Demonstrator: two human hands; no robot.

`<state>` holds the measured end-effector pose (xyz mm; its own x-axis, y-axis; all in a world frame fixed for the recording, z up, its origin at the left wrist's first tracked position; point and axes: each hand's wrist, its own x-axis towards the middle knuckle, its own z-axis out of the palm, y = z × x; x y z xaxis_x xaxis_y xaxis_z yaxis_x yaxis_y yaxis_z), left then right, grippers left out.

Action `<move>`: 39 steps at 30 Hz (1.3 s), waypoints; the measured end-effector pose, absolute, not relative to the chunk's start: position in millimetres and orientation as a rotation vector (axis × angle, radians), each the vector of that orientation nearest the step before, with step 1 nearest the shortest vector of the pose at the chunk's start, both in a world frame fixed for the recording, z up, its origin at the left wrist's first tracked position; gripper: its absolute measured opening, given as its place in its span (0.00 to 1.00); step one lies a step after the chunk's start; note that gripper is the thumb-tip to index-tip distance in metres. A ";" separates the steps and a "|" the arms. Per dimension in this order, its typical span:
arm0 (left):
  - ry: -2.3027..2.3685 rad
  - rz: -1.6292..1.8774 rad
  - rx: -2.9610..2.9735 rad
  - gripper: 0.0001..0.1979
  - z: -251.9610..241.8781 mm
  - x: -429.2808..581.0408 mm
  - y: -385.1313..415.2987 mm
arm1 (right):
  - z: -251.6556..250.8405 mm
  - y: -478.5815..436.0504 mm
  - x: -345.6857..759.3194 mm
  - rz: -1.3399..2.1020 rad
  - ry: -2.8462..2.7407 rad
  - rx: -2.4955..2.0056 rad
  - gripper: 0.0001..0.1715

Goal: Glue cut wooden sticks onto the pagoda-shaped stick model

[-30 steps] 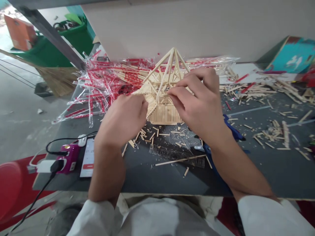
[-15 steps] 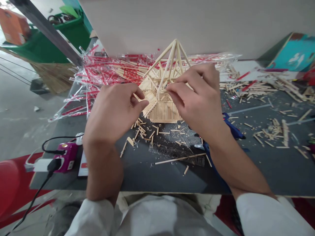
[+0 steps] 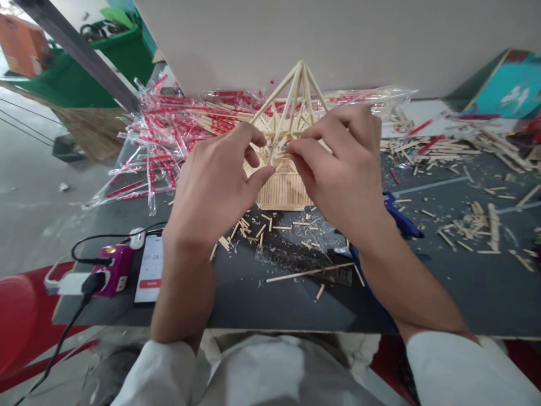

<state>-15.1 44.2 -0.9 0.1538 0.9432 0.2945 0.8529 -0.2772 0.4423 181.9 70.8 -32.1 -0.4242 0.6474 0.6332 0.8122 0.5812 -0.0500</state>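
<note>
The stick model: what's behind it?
Behind the stick model, red-and-clear plastic shows, with a pale wall beyond. Whatever it, the left hand and the right hand cover can't be seen.

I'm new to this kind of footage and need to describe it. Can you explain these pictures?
There is no machine: you see a person's bare left hand and right hand. One camera, worn on the head, takes every picture, looking forward and down. Between the hands stands a pointed frame of thin wooden sticks. The left hand is open beside its front slanting stick; the right reaches in from the other side. Whether either holds a small piece, I can't tell. On the dark table lie stick offcuts, one longer stick, a phone, a purple plug adapter, and red-and-clear plastic wrappers behind. A blue tool is partly hidden by the right forearm.
</note>
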 end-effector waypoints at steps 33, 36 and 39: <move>1.729 0.852 2.544 0.14 -4.5 6.7 43.9 | -41.1 71.9 181.9 -0.384 -2.109 -1.085 0.11; 1.713 0.894 2.572 0.12 -8.4 6.2 46.8 | -43.7 75.0 182.6 -0.328 -2.076 -1.075 0.07; 1.701 0.909 2.597 0.11 -13.9 4.8 51.6 | -43.5 76.7 183.6 -0.289 -2.074 -1.077 0.06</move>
